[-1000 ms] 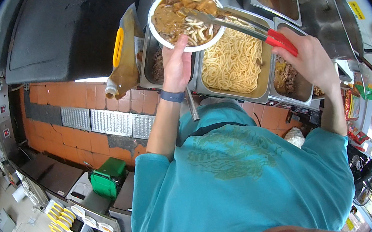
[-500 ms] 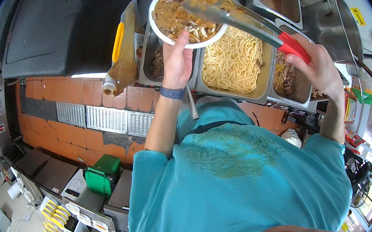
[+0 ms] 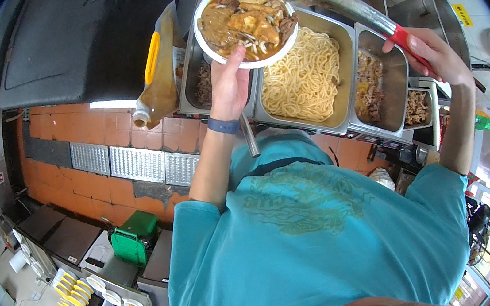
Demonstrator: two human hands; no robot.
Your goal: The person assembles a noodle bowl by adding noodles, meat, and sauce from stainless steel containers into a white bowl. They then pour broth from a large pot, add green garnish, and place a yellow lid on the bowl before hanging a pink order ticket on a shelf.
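Off to my left, a green bin [image 3: 135, 237] sits near the metal grates [image 3: 136, 161] set in the orange tile floor. Closer in, a jug [image 3: 160, 99] with a yellow handle lies tilted, mouth down, beside a tray of dark meat [image 3: 204, 87]. Next comes the person's left hand [image 3: 232, 90], gripping a white bowl [image 3: 270, 61] from below with the thumb up against its rim; the other fingers are hidden. The bowl, raised above the trays, is full of brown sauce, chunks and pale strands. Just right of it is a deep tray [image 3: 341, 47] of pale noodles [image 3: 303, 74]. Metal tongs [image 3: 349, 4] reach across above that, their tips at the bowl's far right edge; I can't tell whether they touch it. The right hand [image 3: 441, 56] is wrapped around their red handle, over trays of chopped meat [image 3: 367, 84], beside a tall pot [image 3: 446, 15].
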